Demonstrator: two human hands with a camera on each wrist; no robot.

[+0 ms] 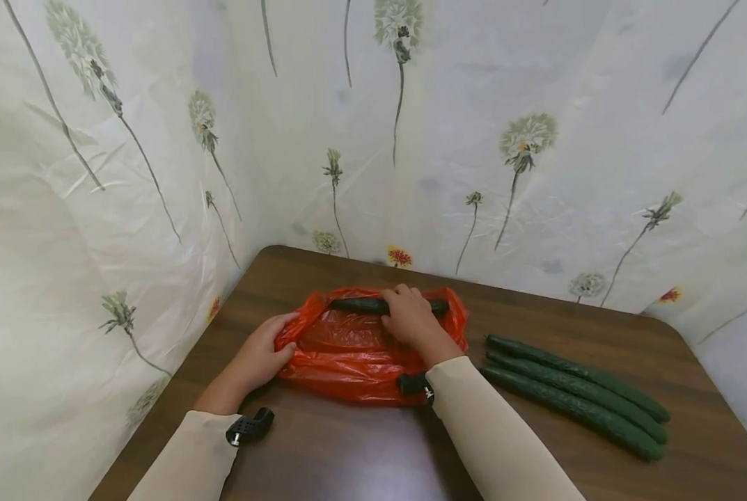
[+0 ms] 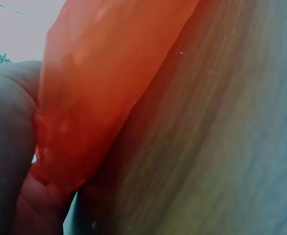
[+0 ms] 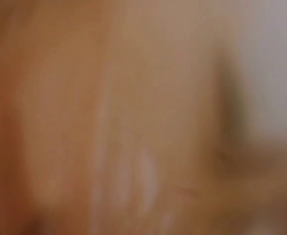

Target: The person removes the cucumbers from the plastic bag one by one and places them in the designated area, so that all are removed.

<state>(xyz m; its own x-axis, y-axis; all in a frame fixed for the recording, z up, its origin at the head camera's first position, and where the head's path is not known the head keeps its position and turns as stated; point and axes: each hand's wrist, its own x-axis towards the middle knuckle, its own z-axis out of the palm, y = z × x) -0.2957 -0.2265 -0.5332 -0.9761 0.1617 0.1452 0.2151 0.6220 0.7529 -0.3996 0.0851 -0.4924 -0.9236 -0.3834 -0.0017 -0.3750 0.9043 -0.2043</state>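
A red plastic bag [image 1: 348, 369] lies on the table with its mouth spread wide. Inside its far edge a dark green cucumber [image 1: 356, 305] lies crosswise, and my right hand [image 1: 411, 316] grips it around the middle. My left hand [image 1: 263, 355] pinches the bag's left rim between thumb and fingers. In the left wrist view the red film [image 2: 99, 83] stretches away from that hand, close over the wood. The right wrist view is blurred. To the right of the bag, three more cucumbers [image 1: 573, 390] lie side by side on the table.
The brown wooden table [image 1: 360, 452] has rounded far corners. Behind it and on the left hangs a pale curtain [image 1: 436, 139] printed with dandelions. Each wrist carries a small black camera, the left one [image 1: 250, 426] just above the tabletop.
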